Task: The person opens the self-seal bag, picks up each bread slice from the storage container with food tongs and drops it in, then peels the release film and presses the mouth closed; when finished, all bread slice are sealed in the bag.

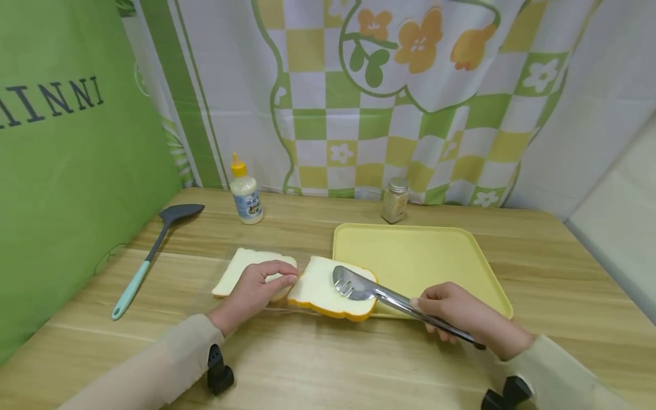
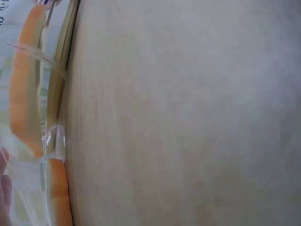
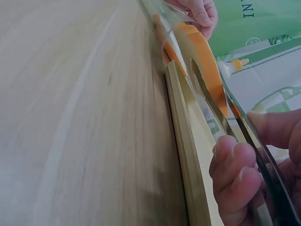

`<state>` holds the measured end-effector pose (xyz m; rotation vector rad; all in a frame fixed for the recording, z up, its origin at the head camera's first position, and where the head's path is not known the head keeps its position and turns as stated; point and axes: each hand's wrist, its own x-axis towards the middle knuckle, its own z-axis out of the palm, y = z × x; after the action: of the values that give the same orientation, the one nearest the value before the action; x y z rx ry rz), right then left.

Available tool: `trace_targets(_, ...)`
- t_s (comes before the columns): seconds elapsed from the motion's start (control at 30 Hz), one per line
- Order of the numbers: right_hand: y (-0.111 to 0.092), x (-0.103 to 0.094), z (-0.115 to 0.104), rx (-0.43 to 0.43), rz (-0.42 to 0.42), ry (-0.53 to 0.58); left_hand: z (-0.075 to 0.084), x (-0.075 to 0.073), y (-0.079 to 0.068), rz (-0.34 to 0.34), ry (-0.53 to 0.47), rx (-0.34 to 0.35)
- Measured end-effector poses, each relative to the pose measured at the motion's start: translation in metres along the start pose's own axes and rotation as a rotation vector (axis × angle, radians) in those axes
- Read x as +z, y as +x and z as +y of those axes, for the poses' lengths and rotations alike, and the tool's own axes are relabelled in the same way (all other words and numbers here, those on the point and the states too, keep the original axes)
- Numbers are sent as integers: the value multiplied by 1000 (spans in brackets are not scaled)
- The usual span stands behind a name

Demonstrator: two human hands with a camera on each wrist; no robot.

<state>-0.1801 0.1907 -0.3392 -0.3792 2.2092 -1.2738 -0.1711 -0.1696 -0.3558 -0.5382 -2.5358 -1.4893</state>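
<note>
My right hand (image 1: 451, 310) grips metal tongs (image 1: 400, 300) by their arms. The tongs' ends lie on both faces of a bread slice (image 1: 318, 282) with a brown-orange crust, raised over the tray's left edge. A second bread slice (image 1: 230, 273) lies on the table to the left, inside a clear plastic bag (image 2: 59, 141). Over that slice, my left hand (image 1: 253, 290) pinches the bag's mouth between thumb and forefinger, beside the lifted slice. The bag's strip with red marks (image 2: 33, 52) crosses in front of the lifted slice in the left wrist view.
A yellow tray (image 1: 425, 250) lies at centre right. Behind it stands a small spice jar (image 1: 395, 200) with a metal lid. A squeeze bottle (image 1: 247, 196) with a yellow cap stands back left, and a spatula (image 1: 154, 250) lies at far left. Curtains hang behind.
</note>
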Motion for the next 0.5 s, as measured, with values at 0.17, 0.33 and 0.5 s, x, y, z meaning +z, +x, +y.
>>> trace_targets(0.17,6,6,-1,-15,-5,6,-1,0,0,10,-3,14)
trace_targets(0.33,11,12,-6,-22,24,-58,-2,0,1,34,-22,30)
trace_targets(0.5,15,13,-12,-9,35,-70,-3,1,1,64,-10,14)
